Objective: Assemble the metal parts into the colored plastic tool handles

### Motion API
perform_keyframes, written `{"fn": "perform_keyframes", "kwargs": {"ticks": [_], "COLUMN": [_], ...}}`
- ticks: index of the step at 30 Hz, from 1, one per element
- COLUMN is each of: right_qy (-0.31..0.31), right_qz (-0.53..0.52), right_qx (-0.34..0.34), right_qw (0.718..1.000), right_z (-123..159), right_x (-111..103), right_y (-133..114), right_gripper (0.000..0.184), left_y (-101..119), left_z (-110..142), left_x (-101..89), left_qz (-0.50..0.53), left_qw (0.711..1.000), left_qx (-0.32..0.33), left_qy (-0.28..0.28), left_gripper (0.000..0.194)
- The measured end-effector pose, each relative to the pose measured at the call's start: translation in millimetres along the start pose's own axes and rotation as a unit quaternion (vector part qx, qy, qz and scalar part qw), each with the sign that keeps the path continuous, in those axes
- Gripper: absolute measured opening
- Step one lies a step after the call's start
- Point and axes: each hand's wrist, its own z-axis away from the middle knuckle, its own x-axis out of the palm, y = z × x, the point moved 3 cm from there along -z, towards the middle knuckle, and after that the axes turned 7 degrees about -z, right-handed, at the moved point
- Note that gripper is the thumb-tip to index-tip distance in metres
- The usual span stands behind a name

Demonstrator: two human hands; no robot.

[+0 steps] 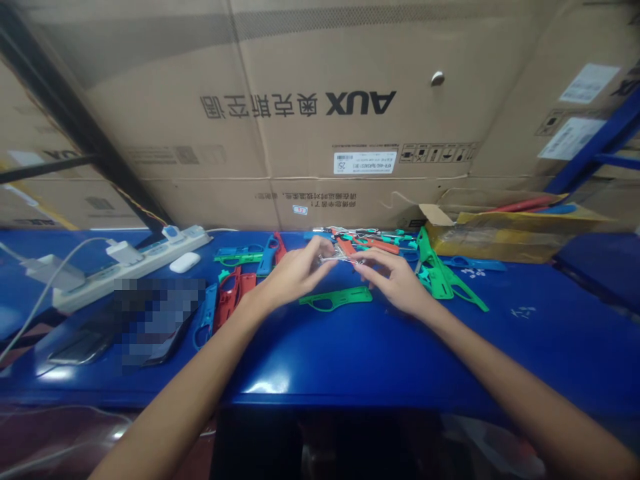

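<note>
My left hand [304, 270] and my right hand [387, 277] are close together over the blue table, fingertips pinched. Between them runs a thin, light-coloured wire-like part [344, 259], with a hint of red near the right fingertips. Its exact kind is too small to tell. Just below lies a green plastic handle shell [337, 299] with a looped opening. Behind the fingers is a pile of slim rods with metal, orange and green parts [383, 245], partly hidden by my hands.
Red handle shells [235, 293] and a blue shell [205, 317] lie left, green shells [443, 277] right. An open cardboard box [500, 237] holds red and blue pieces. Left are a power strip [135, 267], a white case [185, 263] and dark flat devices [150, 320]. Large cartons [300, 53] stand behind.
</note>
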Motion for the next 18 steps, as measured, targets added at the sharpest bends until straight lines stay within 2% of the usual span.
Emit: {"fn": "perform_keyframes", "kwargs": {"ticks": [4, 10, 15, 18], "right_qy": [0.001, 0.005, 0.001, -0.005], "right_qz": [-0.058, -0.072, -0.059, -0.036], "right_qx": [0.05, 0.074, 0.07, 0.061], "right_qw": [0.997, 0.995, 0.996, 0.997], "right_z": [-0.9, -1.6, -1.7, -1.5], "right_x": [-0.6, -1.4, 0.5, 0.6], "right_y": [1.5, 5.4, 6.9, 6.8], "right_gripper": [0.029, 0.031, 0.031, 0.03], "left_y": [1.3, 2.5, 4.5, 3.4], "left_z": [-1.5, -2.5, -1.5, -1.4], "left_x": [-2.8, -4.1, -5.8, -6.3], "left_qz": [-0.046, -0.057, -0.046, -0.031], "left_qw": [0.998, 0.994, 0.996, 0.999], "left_qx": [0.031, 0.074, 0.043, 0.013], "left_qy": [0.026, 0.051, 0.059, 0.042], "left_gripper": [0.02, 0.023, 0.024, 0.025]}}
